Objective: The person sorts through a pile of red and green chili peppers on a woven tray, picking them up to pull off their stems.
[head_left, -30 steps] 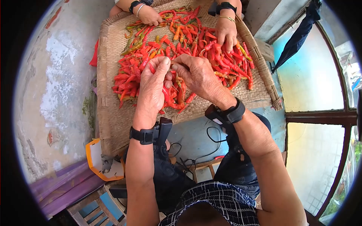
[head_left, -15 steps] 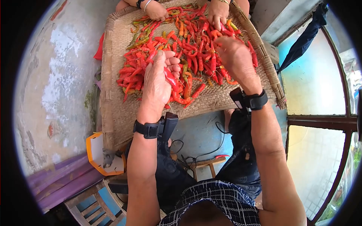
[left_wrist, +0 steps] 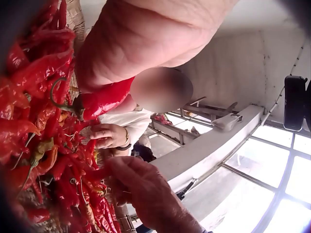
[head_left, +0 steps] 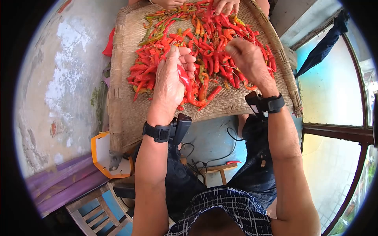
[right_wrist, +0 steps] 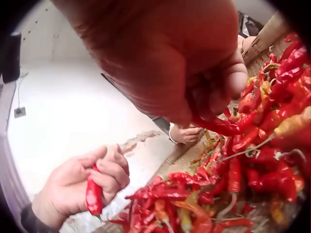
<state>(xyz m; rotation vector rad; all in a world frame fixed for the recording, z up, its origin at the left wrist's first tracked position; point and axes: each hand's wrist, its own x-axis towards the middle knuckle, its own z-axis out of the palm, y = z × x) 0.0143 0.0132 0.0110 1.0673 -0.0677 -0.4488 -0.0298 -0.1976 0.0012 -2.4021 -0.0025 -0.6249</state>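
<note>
A heap of red chili peppers (head_left: 214, 47), some orange or greenish, covers much of a woven tray (head_left: 130, 114). My left hand (head_left: 170, 80), at the heap's near left, holds a red chili pepper (right_wrist: 94, 191) in its curled fingers, stem end sticking out in the left wrist view. Over the right part of the heap, my right hand (head_left: 250, 63) bends down with thumb and fingers together. In the right wrist view those fingers pinch another red chili pepper (right_wrist: 221, 126), which overlaps the heap behind it.
Across the tray, another person's hands (head_left: 225, 6) touch the peppers. A plastered wall (head_left: 59, 90) stands on the left and a framed window (head_left: 330, 169) on the right. Below lie a small wooden stool (head_left: 218, 169), a black cable (head_left: 220, 161) and an orange-edged box (head_left: 103, 153).
My hands were together at a pepper; the right hand has since parted and moved right over the heap. The left hand keeps its pepper. The view has shifted, so the tray sits higher.
</note>
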